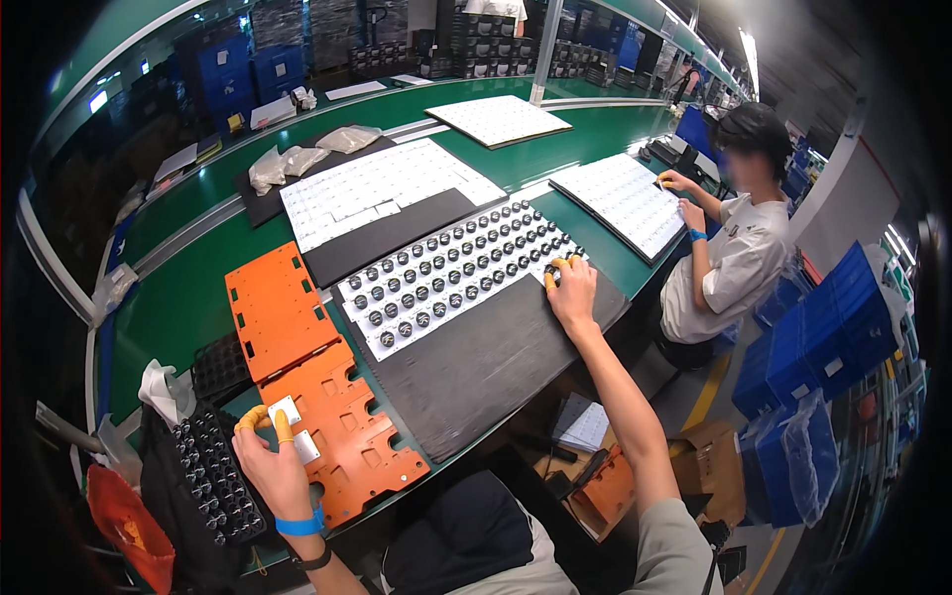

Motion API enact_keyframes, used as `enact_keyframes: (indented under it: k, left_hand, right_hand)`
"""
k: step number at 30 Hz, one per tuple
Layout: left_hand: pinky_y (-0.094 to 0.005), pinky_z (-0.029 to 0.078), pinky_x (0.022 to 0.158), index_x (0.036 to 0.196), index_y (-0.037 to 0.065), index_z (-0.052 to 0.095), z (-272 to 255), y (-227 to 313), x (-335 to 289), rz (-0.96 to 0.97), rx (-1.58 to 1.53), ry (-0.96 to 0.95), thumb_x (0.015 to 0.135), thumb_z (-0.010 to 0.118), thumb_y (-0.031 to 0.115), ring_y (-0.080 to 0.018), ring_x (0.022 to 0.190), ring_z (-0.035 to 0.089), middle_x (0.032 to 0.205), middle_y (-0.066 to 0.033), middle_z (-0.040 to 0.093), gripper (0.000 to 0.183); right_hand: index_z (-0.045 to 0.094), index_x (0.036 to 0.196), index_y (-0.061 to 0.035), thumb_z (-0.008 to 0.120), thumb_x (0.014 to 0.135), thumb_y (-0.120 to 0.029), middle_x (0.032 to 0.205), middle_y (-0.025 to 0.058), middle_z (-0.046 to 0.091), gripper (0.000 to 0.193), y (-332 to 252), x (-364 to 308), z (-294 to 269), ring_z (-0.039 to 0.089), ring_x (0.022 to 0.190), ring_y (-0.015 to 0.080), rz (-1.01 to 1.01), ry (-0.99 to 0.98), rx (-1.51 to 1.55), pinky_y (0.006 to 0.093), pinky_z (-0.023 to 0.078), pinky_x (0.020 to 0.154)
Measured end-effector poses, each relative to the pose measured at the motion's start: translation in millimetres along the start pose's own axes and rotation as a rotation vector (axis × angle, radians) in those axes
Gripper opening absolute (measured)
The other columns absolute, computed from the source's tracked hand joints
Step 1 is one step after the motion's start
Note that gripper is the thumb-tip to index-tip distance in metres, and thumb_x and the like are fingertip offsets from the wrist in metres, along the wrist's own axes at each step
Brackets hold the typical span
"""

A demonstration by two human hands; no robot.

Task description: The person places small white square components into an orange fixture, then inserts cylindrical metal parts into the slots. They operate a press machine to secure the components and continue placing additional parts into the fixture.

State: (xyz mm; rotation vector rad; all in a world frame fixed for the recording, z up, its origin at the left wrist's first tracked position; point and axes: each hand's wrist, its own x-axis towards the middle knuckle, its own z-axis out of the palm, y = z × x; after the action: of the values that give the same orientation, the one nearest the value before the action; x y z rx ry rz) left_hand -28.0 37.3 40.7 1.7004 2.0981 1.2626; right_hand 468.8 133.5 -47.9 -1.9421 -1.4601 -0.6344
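Observation:
My left hand (pixel 273 464), with yellow finger cots and a blue wristband, is closed with its fingertips on a small white square plate (pixel 285 408) above the orange fixture (pixel 347 426). A second white plate (pixel 305 448) lies on that fixture beside the fingers. My right hand (pixel 573 296), also in yellow finger cots, reaches to the right end of the rows of black round parts (pixel 436 285) on white plates. Its fingers are curled round one of these parts, mostly hidden under them. The rows rest on a black foam sheet (pixel 476 357).
A black tray of round parts (pixel 215 476) stands left of the fixture. Behind are boards of white plates (pixel 387 188) and clear plastic bags (pixel 302 159) on the green bench (pixel 178 288). At right, a co-worker (pixel 734 238) handles another white board (pixel 625 203). Blue crates (pixel 818 342) stand behind.

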Motion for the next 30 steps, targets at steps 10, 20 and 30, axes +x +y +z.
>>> enact_keyframes:
  k: [10,20,30]
  left_hand:
    - [-0.0501,0.043,0.094,0.113,-0.014,0.056,12.7,-40.2,1.1,0.082,0.333,-0.102,0.093,0.055,0.003,-0.0453,0.107,0.052,0.114,-0.0291,0.057,0.026]
    - [-0.0562,0.048,0.08,0.101,-0.009,0.052,32.0,-45.5,9.8,-0.103,0.288,-0.151,0.089,0.052,0.0,-0.0512,0.093,0.061,0.099,-0.0332,0.063,0.016]
    - [-0.0557,0.049,0.072,0.096,-0.008,0.057,33.6,-53.2,15.7,-0.087,0.349,-0.046,0.098,0.054,0.011,-0.0491,0.087,0.064,0.087,-0.0311,0.066,0.019]
  right_hand:
    - [0.07,0.107,-0.0032,0.073,0.083,-0.013,0.099,0.0125,0.062,0.025,-6.6,-3.9,-9.1,0.058,0.101,0.0297,-0.033,0.101,0.119,0.0415,0.043,0.091]
    - [0.067,0.117,-0.0054,0.07,0.086,-0.01,0.104,0.0116,0.06,0.032,-4.1,-4.0,-12.7,0.057,0.103,0.0302,0.029,0.119,0.161,0.0417,0.043,0.09]
    - [0.067,0.117,-0.0058,0.068,0.087,-0.009,0.105,0.0124,0.059,0.031,-2.5,-6.7,-16.9,0.056,0.105,0.0315,0.172,0.144,0.268,0.0426,0.045,0.093]
